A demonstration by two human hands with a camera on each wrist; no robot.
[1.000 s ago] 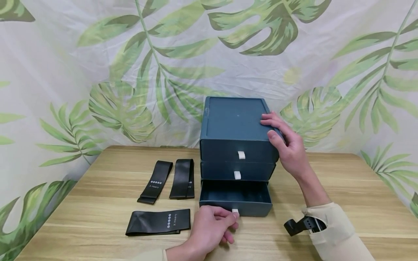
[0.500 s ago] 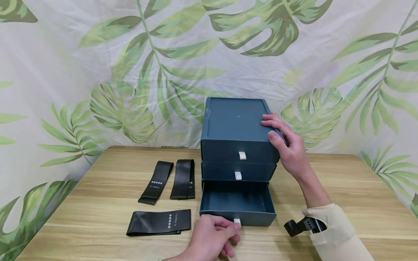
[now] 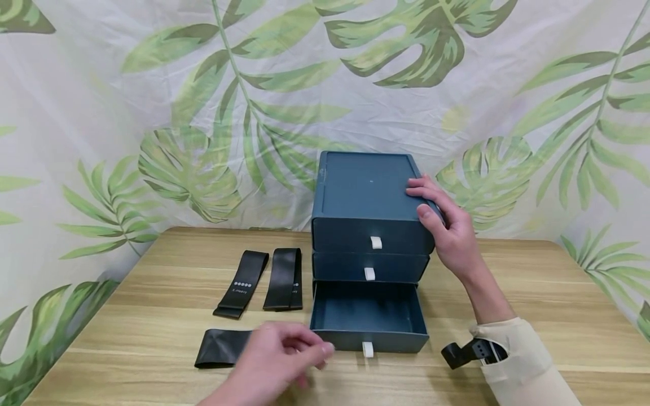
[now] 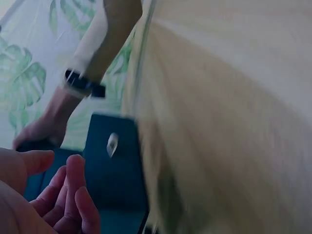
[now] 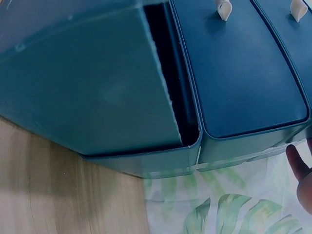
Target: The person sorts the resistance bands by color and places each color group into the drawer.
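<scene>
A dark blue unit of three stacked drawers [image 3: 370,183] stands on the table, its bottom drawer [image 3: 391,341] pulled out with a bare floor showing. My left hand [image 3: 276,361] is off to the left of that drawer's white pull tab [image 3: 368,349], fingers loosely bent, holding nothing. It partly covers a folded black resistance band [image 3: 218,347]. My right hand [image 3: 452,228] rests on the unit's top right edge, fingertips and thumb on the top. In the right wrist view, only some fingers [image 5: 297,165] of it show beside the unit.
Two more black resistance bands, one slanted [image 3: 241,282] and one straighter [image 3: 284,279], lie left of the unit. A black strap device [image 3: 472,351] juts from the right sleeve. Behind the wooden table [image 3: 533,293] hangs a leaf-patterned cloth [image 3: 284,113].
The bottom drawer has come further out toward me, pulled by its tab. My left hand has let go of the tab and moved left over the front band. My right hand has stayed put.
</scene>
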